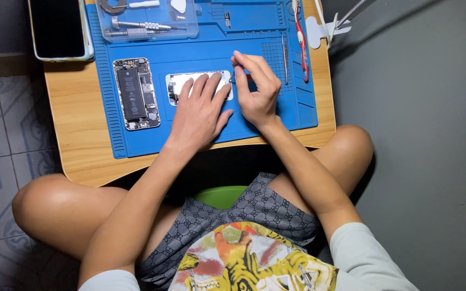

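Nearest to me I see bent knees and patterned shorts above a green stool (219, 195), tucked against the edge of a small wooden table (76, 129). A blue repair mat (254, 43) covers most of the tabletop.

On the near part of the mat, the left hand (198, 110) lies palm down with its fingers spread flat over a detached phone screen panel (182, 82), which rests face down with its metal back plate showing; the fingertips press on it and cover its right half. Just beside it, the right hand (255, 89) has thumb and fingers bunched together, pinching a small red-handled tool (248, 77) whose tip sits at the right end of the panel. I cannot tell what kind of tool it is.

To the left of the panel lies an opened phone body (136, 93), its black battery exposed. To the right, tweezers (285, 59) and a red-handled tool (301, 46) lie on the mat.

Farther off, a clear plastic box (146, 20) holds screwdrivers, and another phone (59, 28) with a dark screen sits at the far left corner.
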